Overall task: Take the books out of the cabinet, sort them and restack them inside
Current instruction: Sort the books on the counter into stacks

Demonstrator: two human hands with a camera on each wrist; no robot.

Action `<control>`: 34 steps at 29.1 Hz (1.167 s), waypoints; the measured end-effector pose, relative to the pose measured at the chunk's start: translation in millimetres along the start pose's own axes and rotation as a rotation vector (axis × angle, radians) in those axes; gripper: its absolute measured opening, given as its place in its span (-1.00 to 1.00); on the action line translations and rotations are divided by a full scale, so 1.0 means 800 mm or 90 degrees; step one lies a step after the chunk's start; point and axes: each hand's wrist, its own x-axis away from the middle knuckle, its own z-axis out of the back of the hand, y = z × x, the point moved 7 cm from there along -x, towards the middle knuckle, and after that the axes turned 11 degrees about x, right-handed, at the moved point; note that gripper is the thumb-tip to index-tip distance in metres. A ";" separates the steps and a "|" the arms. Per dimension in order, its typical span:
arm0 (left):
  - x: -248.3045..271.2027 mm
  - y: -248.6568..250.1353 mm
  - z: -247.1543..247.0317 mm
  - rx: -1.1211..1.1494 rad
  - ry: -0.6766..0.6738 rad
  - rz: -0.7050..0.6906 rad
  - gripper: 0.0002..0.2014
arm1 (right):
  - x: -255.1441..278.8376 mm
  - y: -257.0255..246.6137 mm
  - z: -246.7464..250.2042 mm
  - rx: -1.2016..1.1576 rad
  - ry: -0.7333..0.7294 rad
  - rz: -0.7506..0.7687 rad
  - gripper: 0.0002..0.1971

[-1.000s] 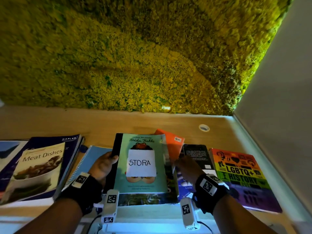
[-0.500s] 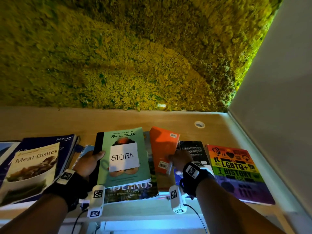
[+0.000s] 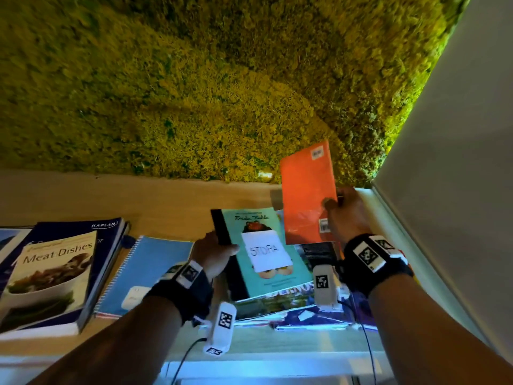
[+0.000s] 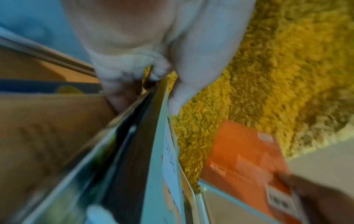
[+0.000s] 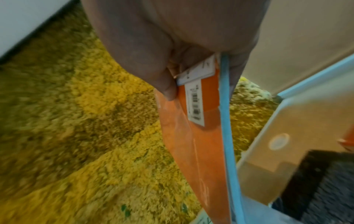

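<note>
My right hand [image 3: 340,215] pinches a thin orange book [image 3: 306,190] by its right edge and holds it upright above the shelf; the right wrist view shows the thumb [image 5: 166,89] on its barcode corner, over the orange book [image 5: 199,136]. My left hand [image 3: 215,252] grips the black spine of a teal Frida Kahlo book [image 3: 266,254] with a white "STORA" label, lying on a stack of books [image 3: 277,301]. In the left wrist view the left hand's fingers [image 4: 122,84] and thumb clamp the teal book [image 4: 159,166], and the orange book [image 4: 247,166] shows at right.
A "Meat Dishes" cookbook [image 3: 50,276] lies on a dark Kaplan book [image 3: 108,226] at left, beside a blue spiral notebook [image 3: 150,270]. A moss wall [image 3: 222,93] backs the wooden shelf [image 3: 138,198]. A white side panel [image 3: 449,218] closes the right.
My right hand has lifted the orange book off the shelf and tipped it upright to the right. My left hand still holds the teal book, now shifted rightward in view.
</note>
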 end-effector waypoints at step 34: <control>-0.008 -0.128 0.245 -0.109 0.071 0.055 -0.43 | 0.232 -0.113 -0.373 0.100 -0.534 0.052 -0.72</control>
